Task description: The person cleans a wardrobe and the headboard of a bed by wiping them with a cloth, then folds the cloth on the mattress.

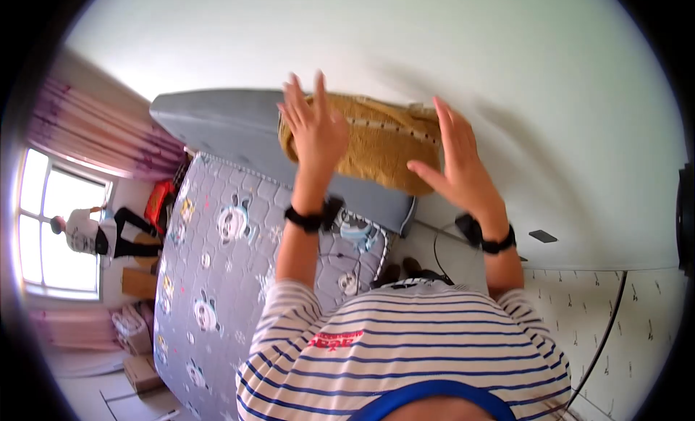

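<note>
Head view: hands (pixel 320 137) (pixel 465 176) outspread near cloth (pixel 380 159)

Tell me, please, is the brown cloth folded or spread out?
Folded: the brown cloth forms a thick, compact bundle, with overlapping layers at its upper right edge.

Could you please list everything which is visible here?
Wall: 1, pale, top
Cloth bundle: 1, mustard, upper centre
Headboard: 1, grey, beside wall
Mattress: 1, grey, panda print, centre left
Curtains: 2, pinkish, left
Window: 1, white, left
Person: 1, white top, black trousers, by window
Unclear item: 1, red, near person
Boxes: at least 2, brown, left
Flat item: 1, dark, right
Floor: 1, pale, lower right
Striped shirt: 1, white/blue, bottom
Wristbands: 2, black, wrists
Left hand: 1, bare, near bundle's left
Right hand: 1, bare, near bundle's right
</note>
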Demonstrator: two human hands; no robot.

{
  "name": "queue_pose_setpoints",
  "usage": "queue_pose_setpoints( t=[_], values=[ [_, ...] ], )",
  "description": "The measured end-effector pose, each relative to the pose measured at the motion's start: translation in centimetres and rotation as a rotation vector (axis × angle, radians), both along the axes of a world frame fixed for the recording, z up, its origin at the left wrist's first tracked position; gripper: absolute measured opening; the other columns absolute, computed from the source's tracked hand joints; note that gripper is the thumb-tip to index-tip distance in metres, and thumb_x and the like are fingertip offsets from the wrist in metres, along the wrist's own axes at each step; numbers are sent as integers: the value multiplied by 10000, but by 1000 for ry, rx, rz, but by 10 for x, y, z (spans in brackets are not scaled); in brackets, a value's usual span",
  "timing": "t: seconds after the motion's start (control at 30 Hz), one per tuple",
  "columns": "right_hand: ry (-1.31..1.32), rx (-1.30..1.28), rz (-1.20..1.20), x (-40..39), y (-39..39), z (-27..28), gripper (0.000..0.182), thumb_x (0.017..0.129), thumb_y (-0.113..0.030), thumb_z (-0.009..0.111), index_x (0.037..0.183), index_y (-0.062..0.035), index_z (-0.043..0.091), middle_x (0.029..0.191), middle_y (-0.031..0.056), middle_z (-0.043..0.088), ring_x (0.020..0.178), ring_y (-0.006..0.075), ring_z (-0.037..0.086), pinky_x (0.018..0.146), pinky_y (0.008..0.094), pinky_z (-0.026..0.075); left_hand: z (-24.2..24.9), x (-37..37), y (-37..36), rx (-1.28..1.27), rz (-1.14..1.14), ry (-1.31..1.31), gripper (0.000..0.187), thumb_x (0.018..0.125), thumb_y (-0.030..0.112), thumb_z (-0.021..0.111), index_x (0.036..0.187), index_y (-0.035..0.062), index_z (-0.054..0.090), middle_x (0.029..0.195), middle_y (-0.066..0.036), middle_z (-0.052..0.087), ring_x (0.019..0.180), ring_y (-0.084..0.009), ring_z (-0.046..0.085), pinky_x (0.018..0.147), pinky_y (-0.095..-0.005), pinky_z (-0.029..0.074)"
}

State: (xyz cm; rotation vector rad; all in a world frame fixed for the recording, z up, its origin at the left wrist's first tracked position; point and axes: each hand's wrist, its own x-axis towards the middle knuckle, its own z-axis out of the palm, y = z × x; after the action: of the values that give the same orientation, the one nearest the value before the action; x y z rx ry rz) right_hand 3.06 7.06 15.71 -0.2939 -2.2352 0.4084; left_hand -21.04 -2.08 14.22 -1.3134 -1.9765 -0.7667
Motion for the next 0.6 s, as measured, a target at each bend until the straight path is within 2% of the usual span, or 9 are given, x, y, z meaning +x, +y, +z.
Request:
queue_pose_setpoints(
  t=[0.03, 0.1, 0.2, 0.27, 0.3, 0.4, 0.43, 0.57, 0.6],
  values=[
    [36, -110, 25, 2, -5, -3, 742, 855, -205, 708, 1453, -5, 319, 1446, 229, 384, 1313, 392, 399, 1107, 469, 311, -13, 9, 2, -45, -69, 3, 619, 866, 170, 544, 1458, 87, 386, 1501, -274, 284, 1407, -452, 270, 1137, -605, 209],
    [-34, -66, -14, -8, -5, -15, 721, 862, -233, 696, 1444, -1, 338, 1445, 232, 388, 1323, 397, 386, 1110, 473, 308, -51, 20, 6, -142, -167, -26, 421, 890, 226, 554, 1281, 72, 589, 1384, -161, 521, 1328, -329, 439, 1117, -503, 302],
    [-136, -27, -45, -42, -11, -56, 674, 871, -328, 655, 1402, 8, 412, 1440, 242, 401, 1343, 418, 359, 1117, 515, 292, -49, 14, 5, -41, -262, -18, 375, 888, 227, 558, 1221, 71, 635, 1326, -143, 577, 1279, -333, 489, 1090, -468, 344],
    [-199, 185, -308, -61, -24, -64, 657, 869, -359, 627, 1378, 15, 442, 1418, 248, 426, 1323, 426, 384, 1108, 550, 288, -44, -5, 3, -30, -317, -9, 383, 870, 234, 565, 1210, 77, 645, 1282, -132, 610, 1236, -324, 535, 1066, -440, 386],
    [-197, 190, -334, -66, -27, -66, 656, 863, -372, 617, 1364, 18, 456, 1413, 251, 428, 1320, 435, 383, 1098, 584, 280, -43, -13, 1, -41, -377, -3, 388, 860, 234, 568, 1207, 80, 647, 1280, -127, 613, 1229, -314, 543, 1054, -434, 401],
    [-250, 206, -368, -81, -37, -66, 691, 861, -388, 621, 1375, 34, 434, 1436, 259, 394, 1336, 441, 358, 1098, 590, 267, -42, -45, 0, -51, -460, 21, 402, 835, 234, 556, 1190, 75, 657, 1260, -121, 628, 1199, -301, 574, 1018, -421, 443],
    [-252, 234, -370, -92, -41, -70, 759, 844, -451, 632, 1386, 36, 420, 1439, 276, 378, 1339, 459, 346, 1102, 603, 253, -43, -60, -1, -48, -490, 65, 401, 841, 243, 539, 1181, 70, 660, 1246, -123, 637, 1188, -306, 583, 1011, -422, 451],
    [-313, 246, -344, -152, -66, -70, 859, 813, -516, 642, 1418, 34, 379, 1444, 296, 360, 1339, 476, 339, 1112, 603, 242, -38, -135, -19, -59, -558, 160, 412, 866, 274, 484, 1155, 42, 664, 1210, -139, 654, 1163, -318, 603, 995, -427, 466],
    [-377, 354, -327, -173, -70, -71, 881, 811, -534, 632, 1437, 22, 357, 1450, 303, 349, 1338, 482, 337, 1116, 603, 241, -38, -157, -25, -47, -539, 157, 424, 878, 292, 470, 1154, 32, 660, 1210, -147, 652, 1164, -319, 603, 997, -428, 464]
  ],
)
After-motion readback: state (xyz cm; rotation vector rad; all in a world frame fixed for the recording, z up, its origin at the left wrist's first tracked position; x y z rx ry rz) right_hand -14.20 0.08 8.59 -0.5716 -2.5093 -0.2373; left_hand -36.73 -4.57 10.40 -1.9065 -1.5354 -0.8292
